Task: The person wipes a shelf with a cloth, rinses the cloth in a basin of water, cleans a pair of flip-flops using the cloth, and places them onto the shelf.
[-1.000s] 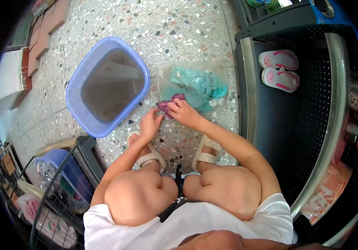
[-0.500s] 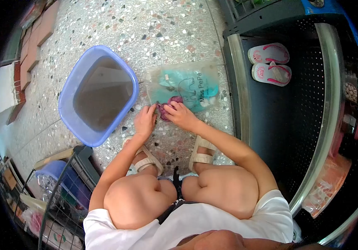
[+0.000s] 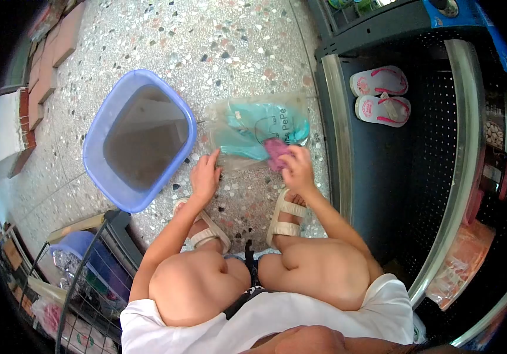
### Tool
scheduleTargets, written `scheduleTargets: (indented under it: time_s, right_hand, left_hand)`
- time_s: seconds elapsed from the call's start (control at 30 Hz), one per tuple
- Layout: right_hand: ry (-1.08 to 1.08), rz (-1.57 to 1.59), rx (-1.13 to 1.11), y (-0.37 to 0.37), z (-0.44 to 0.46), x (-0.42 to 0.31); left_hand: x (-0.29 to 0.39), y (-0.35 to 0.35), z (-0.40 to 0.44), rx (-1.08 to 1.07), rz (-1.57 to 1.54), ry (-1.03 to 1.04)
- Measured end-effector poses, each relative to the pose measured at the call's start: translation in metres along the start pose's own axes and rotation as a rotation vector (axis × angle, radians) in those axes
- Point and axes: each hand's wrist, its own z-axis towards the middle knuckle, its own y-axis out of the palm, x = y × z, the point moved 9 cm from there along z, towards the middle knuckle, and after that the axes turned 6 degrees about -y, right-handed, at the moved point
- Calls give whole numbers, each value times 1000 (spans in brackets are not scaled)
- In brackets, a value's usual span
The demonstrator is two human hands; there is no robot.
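Note:
A clear plastic bag [image 3: 250,124] printed "Miss PePe", with teal items inside, lies flat on the speckled floor. My right hand [image 3: 298,170] is closed on a crumpled purple cloth [image 3: 277,154], at the bag's lower right part. My left hand [image 3: 206,174] touches the bag's lower left corner with its fingertips; the fingers are bent close together, and the corner appears to be between them. Left of the bag stands a blue basin [image 3: 190,138] holding murky grey water.
Pink-and-white flip-flops [image 3: 383,110] rest on a dark shelf [image 3: 377,171] at the right. A black wire basket [image 3: 82,277] with a blue container is at the lower left. Bricks [image 3: 44,88] line the upper left. My sandalled feet are below the bag.
My right hand has carried the purple cloth rightward, away from my left hand, over the bag's lower edge. My left hand has stayed near the bag's left corner.

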Motion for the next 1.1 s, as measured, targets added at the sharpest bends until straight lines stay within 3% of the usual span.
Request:
scheduleTargets:
  time_s: [0.03,0.1,0.13,0.2,0.33,0.37,0.5,0.63,0.73,0.8,0.87,0.97,1.1]
  right_hand:
    - [128,64,77,-12,-11,19]
    - [385,192,231,-29,-33,51]
    - [567,365,304,-30,-47,65]
    - [930,717,456,-22,-77,85]
    - [921,643,342,0,-85,110]
    - [837,411,295,-6,-78,111]
    - [945,711,306,24,-73,127]
    - [990,819,209,28,-59,131]
    - [902,728,57,28,-46,130]
    - [583,251,122,0,-25,108]
    - [416,29,265,-19,-26,96]
    - [838,666,113,-18,-44,100]
    - [763,821,312,-81,-47,68]
  left_hand:
    - [-2,-4,0,64,-78,-4]
    - [-21,3,0,84,-230,-249]
    - [-31,6,0,93,-304,-371]
    - [-37,12,7,101,-308,-421]
    - [-53,32,22,33,-333,-508]
    - [-54,35,23,16,-325,-517]
    - [-54,34,30,-40,-382,-564]
    - [-67,46,30,-118,-508,-638]
    - [-50,32,30,-141,-519,-571]
    - [-29,18,27,-179,-445,-517]
    - [-34,24,19,-190,-744,-528]
    - [-14,-8,14,-234,-775,-446]
    - [46,-71,9,-317,-890,-398]
